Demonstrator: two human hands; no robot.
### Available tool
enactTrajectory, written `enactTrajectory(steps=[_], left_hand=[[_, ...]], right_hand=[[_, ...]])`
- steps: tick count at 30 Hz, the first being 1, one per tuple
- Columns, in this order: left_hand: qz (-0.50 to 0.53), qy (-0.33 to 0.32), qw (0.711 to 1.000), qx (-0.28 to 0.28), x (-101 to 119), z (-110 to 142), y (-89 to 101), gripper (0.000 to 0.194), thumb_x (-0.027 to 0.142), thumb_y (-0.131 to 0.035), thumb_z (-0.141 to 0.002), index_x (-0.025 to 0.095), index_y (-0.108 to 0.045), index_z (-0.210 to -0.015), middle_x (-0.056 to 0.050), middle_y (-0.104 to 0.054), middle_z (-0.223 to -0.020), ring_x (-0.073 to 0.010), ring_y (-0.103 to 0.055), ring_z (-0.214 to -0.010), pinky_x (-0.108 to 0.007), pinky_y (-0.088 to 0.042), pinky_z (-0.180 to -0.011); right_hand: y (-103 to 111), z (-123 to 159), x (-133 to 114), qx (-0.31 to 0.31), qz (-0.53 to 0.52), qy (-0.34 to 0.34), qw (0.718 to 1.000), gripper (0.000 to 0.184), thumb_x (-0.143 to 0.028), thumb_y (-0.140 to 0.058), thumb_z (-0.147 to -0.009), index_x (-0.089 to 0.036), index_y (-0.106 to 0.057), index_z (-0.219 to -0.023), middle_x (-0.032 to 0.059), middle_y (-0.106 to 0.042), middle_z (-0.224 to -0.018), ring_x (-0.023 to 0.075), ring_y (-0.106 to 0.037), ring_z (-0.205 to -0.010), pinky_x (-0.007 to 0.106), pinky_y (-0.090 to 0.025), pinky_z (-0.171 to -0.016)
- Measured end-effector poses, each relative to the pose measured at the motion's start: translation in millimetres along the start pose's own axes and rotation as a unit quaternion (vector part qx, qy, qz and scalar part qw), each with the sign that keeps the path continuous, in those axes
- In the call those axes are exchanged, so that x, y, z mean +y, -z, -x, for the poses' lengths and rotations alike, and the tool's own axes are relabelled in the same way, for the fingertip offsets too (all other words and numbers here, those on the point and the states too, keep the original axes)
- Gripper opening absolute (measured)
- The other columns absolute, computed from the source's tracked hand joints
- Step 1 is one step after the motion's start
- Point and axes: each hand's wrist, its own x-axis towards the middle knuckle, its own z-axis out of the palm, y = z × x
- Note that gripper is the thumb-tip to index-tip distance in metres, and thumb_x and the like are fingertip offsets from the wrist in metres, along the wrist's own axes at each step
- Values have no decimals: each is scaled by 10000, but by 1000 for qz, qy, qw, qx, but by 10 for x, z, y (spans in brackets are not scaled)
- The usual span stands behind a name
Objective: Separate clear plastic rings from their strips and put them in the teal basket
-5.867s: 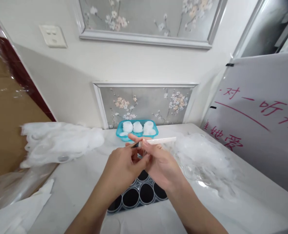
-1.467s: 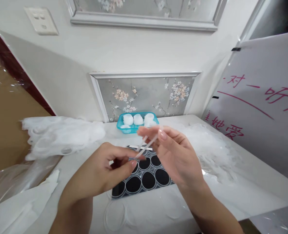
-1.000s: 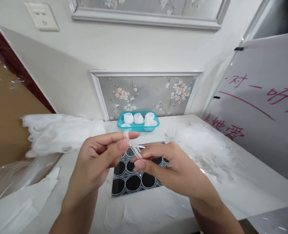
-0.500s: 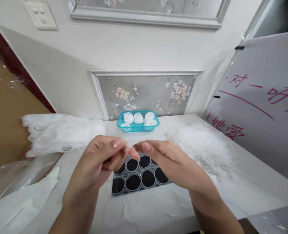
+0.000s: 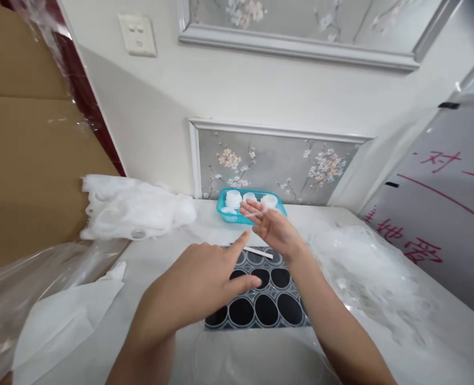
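My right hand (image 5: 276, 231) reaches forward, palm partly up, in front of the blue basket (image 5: 223, 217). Its thumb and fingers hold a thin, translucent white ring (image 5: 255, 214), blurred in part. Nearer to me, my left hand (image 5: 202, 283) hovers over the patterned mat (image 5: 296, 323) with forefinger and thumb stretched apart and nothing between them. A slim white stick-like tool (image 5: 258, 252) lies on the far part of the mat, partly behind the left forefinger. Several rounded white pieces (image 5: 233, 199) sit in the basket.
At the back left lies a fluffy pile of white rings (image 5: 136, 211). A heap of clear-white material (image 5: 365, 262) spreads on the right. White sheets (image 5: 66, 326) and clear plastic (image 5: 32, 283) lie at left, beside cardboard (image 5: 24, 149). A whiteboard (image 5: 441, 203) leans at right.
The white tool, earlier in my hands, now lies on the mat. Both hands worked a thin ring; my left hand has let go and opened, while my right has moved forward to the basket.
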Motion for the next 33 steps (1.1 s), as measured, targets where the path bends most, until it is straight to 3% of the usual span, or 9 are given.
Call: enactTrajectory(steps=[2,3,6,9,13,17,22,29,33], left_hand=[[12,18,1000,1,-44,152,59,687,669,-350,-865,307,-321,-1448,24,-597,-622,-161,-532,-547,-258,-310,-509],[16,25,1000,1,-53,226,93,686,679,-353,-858,336,-308,-1450,25,-603,-637,-161,-535,-555,-257,-313,-511],[22,35,999,-8,-88,376,204,701,701,-384,-832,385,-282,-1450,17,-620,-693,-170,-548,-585,-259,-334,-526],[52,37,997,-35,-216,404,299,724,701,-435,-808,401,-274,-1448,18,-625,-722,-175,-566,-623,-258,-362,-545],[109,54,992,-31,-506,372,351,696,596,-500,-841,425,-219,-1455,48,-605,-740,-140,-570,-635,-226,-380,-548],[129,78,989,1,-726,354,362,689,518,-516,-865,404,-197,-1465,54,-590,-785,-110,-552,-631,-211,-411,-584],[148,108,983,0,-815,322,398,675,519,-503,-867,365,-234,-1467,43,-594,-813,-102,-534,-593,-209,-414,-558],[116,174,978,1,-774,255,466,671,584,-460,-860,337,-276,-1456,26,-596,-842,-122,-543,-630,-243,-443,-610],[96,192,976,18,-698,206,503,659,596,-448,-859,320,-317,-1442,25,-600,-832,-130,-552,-639,-258,-453,-631]], right_hand=[[37,-455,171,24,266,-9,964,523,-456,-393,-947,-155,-402,-1373,134,-520,-1363,213,-546,-1198,216,-520,-687],[55,-691,254,6,414,-31,910,498,-402,-289,-986,-127,-359,-1395,143,-546,-1333,198,-553,-1186,227,-518,-747],[106,-1299,454,-53,507,-65,858,389,-263,-312,-992,-81,-489,-1286,161,-646,-1176,198,-631,-1039,259,-505,-815],[147,-1665,562,-133,555,-97,816,306,-267,-398,-980,-89,-609,-1113,133,-689,-1025,179,-663,-871,295,-526,-781],[141,-1885,645,-214,631,-116,737,283,-330,-560,-914,-142,-584,-1124,81,-612,-1123,190,-616,-968,395,-527,-838],[70,-1975,751,-234,679,-132,683,276,-330,-549,-919,-154,-581,-1129,78,-595,-1148,199,-601,-993,400,-519,-853],[19,-2000,768,-204,696,-141,673,297,-337,-555,-915,-144,-574,-1140,87,-592,-1147,201,-602,-991,400,-520,-848],[60,-1894,563,-185,677,-131,700,262,-348,-567,-907,-135,-618,-1049,62,-639,-1053,179,-626,-917,370,-528,-815],[50,-1654,496,-124,674,-90,723,274,-299,-499,-929,-137,-676,-1062,105,-694,-1009,216,-639,-957,295,-485,-804]])
